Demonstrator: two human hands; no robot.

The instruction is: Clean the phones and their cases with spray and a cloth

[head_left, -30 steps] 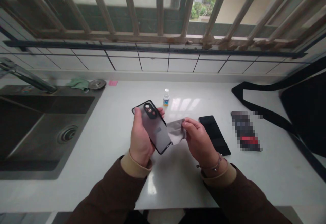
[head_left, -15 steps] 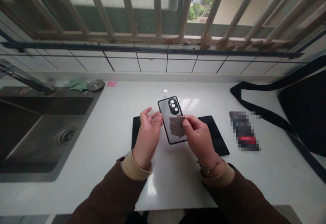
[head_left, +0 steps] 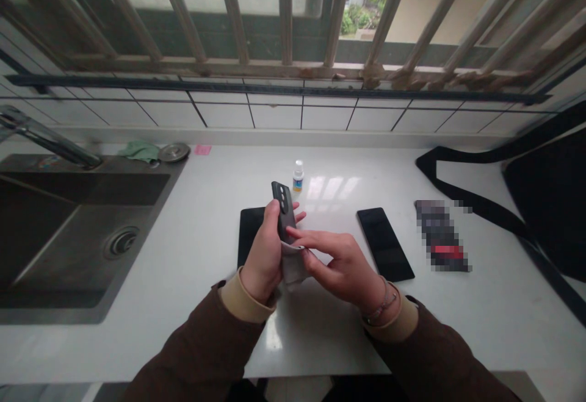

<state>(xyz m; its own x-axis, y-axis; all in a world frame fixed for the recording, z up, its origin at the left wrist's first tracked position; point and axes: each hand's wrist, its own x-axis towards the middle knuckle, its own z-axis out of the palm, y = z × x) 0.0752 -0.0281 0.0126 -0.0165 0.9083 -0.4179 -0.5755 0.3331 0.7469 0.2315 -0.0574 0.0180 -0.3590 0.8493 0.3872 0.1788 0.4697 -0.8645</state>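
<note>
My left hand [head_left: 264, 257] grips a phone case [head_left: 288, 218] with a dark rim and a camera cutout, thumb along one edge and fingertips showing past the other. The case is held tilted above the counter. My right hand [head_left: 341, 263] pinches a small grey cloth [head_left: 293, 268] against the lower part of the case, its fingers lying over the case's face. The cloth hangs below and hides that end. Behind my left hand lies a flat black object [head_left: 249, 231], partly covered. A black smartphone [head_left: 386, 243] lies to the right of my right hand.
A small white bottle [head_left: 298, 177] stands just beyond the case. At left is a sink [head_left: 98, 274] with a faucet [head_left: 50, 139], a green cloth [head_left: 140, 150] and a metal drain cover [head_left: 173, 152]. A blurred-out item [head_left: 442, 237] and a black bag [head_left: 549, 207] lie at right.
The case has turned more edge-on and moved slightly left and down. My left hand has closed firmly around it. The cloth has moved down with my right hand, uncovering the bottle and smartphone.
</note>
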